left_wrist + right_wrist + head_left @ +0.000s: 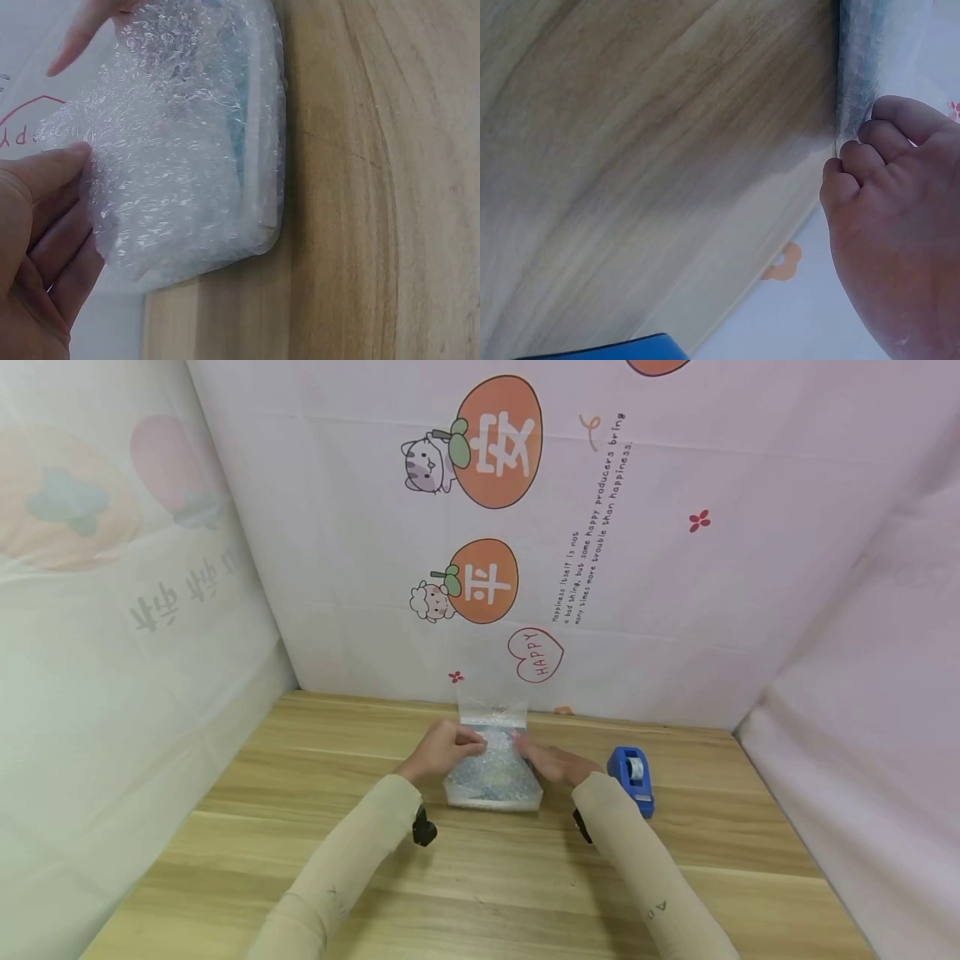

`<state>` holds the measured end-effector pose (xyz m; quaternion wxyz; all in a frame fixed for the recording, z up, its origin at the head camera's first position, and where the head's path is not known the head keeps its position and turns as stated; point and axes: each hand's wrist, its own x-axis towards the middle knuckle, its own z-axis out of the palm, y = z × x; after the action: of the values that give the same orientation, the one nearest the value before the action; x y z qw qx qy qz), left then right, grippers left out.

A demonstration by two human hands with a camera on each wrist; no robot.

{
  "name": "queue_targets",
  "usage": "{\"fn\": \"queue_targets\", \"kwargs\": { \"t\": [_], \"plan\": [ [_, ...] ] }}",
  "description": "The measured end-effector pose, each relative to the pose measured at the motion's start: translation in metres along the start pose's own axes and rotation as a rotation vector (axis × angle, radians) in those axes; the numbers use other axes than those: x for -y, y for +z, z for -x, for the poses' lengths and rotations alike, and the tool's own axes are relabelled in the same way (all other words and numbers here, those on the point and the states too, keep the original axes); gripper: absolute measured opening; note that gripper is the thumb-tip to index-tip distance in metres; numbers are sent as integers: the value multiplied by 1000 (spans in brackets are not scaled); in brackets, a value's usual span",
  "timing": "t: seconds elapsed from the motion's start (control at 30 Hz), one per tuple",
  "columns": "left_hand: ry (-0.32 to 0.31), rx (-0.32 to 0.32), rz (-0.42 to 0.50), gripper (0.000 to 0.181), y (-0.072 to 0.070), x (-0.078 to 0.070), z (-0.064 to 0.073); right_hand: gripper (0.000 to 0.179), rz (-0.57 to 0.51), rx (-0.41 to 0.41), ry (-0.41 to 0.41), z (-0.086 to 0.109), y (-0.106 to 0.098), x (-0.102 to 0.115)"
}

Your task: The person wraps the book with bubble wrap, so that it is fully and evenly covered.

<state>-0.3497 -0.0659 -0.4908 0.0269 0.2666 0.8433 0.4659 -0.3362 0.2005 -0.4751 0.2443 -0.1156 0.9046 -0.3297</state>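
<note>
A flat, bluish item (238,124) lies inside clear bubble wrap (495,781) on the wooden table, its exact kind blurred by the bubbles. A loose flap of the wrap (157,180) rises over it in the left wrist view. My left hand (442,748) pinches the left edge of that flap between thumb and fingers. On the opposite side, my right hand (557,762) grips the wrap near its far right part. Curled right fingers (885,139) sit at the package's edge in the right wrist view, where the thumb is hidden.
A blue tape dispenser (632,783) with a roll of tape stands right of the package, beside my right forearm. Behind the table (300,793) hangs a white printed cloth (360,610), and more cloth encloses both sides. The wrap's far end reaches up against the back cloth.
</note>
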Motion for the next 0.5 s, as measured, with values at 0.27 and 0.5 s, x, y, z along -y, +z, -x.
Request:
{"fn": "queue_targets", "kwargs": {
  "t": [0.27,0.5],
  "plan": [
    [33,4,-64,18,7,9,-7,102,173,-18,-12,-2,1,-2],
    [46,1,-89,18,9,14,-9,110,284,-14,-50,-5,3,-4]
  ]
}}
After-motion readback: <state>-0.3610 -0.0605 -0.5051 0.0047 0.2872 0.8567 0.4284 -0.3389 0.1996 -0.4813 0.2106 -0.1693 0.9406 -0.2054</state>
